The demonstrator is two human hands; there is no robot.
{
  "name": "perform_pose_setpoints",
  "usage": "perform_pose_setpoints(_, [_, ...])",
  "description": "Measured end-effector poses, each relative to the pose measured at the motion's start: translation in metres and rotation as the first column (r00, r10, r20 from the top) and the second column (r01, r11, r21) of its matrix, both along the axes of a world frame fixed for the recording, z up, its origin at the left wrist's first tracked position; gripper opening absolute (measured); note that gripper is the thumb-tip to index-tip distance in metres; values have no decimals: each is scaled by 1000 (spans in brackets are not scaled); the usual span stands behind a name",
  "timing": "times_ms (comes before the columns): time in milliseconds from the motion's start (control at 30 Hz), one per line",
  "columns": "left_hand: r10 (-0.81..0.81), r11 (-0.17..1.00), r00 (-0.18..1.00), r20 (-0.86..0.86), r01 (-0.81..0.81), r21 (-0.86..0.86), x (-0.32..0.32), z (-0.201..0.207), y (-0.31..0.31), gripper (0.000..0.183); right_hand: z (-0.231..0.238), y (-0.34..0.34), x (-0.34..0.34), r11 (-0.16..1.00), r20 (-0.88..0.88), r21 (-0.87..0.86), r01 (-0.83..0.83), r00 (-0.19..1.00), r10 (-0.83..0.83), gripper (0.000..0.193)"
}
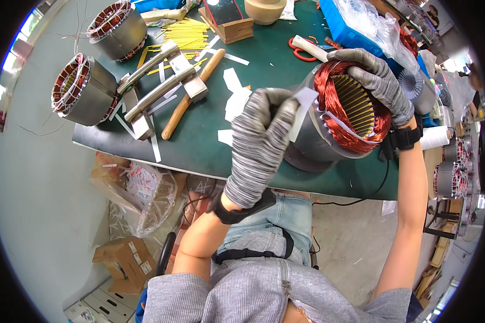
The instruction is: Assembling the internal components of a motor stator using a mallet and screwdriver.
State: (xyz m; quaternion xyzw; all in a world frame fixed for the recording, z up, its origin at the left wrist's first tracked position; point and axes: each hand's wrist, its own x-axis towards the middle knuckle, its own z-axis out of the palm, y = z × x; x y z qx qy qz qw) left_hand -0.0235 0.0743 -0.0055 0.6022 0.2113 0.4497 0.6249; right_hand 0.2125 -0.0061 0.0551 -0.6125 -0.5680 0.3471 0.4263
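Note:
A motor stator (320,132) with a grey metal shell rests tilted on the green table, its open end facing me. Red copper windings (328,89) ring that end, with yellowish slot liners inside and a white strip along the lower coils. My left hand (261,140), in a striped grey glove, pinches a white sheet of insulating paper (303,110) just left of the windings. The gloved right hand (380,81) lies over the upper right of the coils, fingers curved onto them; whether it grips anything else is hidden.
Two finished-looking stators (89,97) stand at the left, beside a metal two-bar fixture (161,89) and a wooden stick (191,97). White paper pieces (234,97) and yellow strips (186,35) lie about. Red-handled scissors (302,49) and a blue bin (350,27) are behind the stator.

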Motion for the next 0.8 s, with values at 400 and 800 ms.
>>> perform_pose_setpoints(400, [-36, 755, 906, -422, 301, 582, 38, 26, 38, 12, -9, -23, -13, 960, 324, 226, 166, 917, -235, 28])
perform_pose_setpoints(800, [-115, 595, 884, -453, 426, 682, 58, 24, 70, 13, -22, 22, 1, 986, 710, 165, -30, 697, -97, 29])
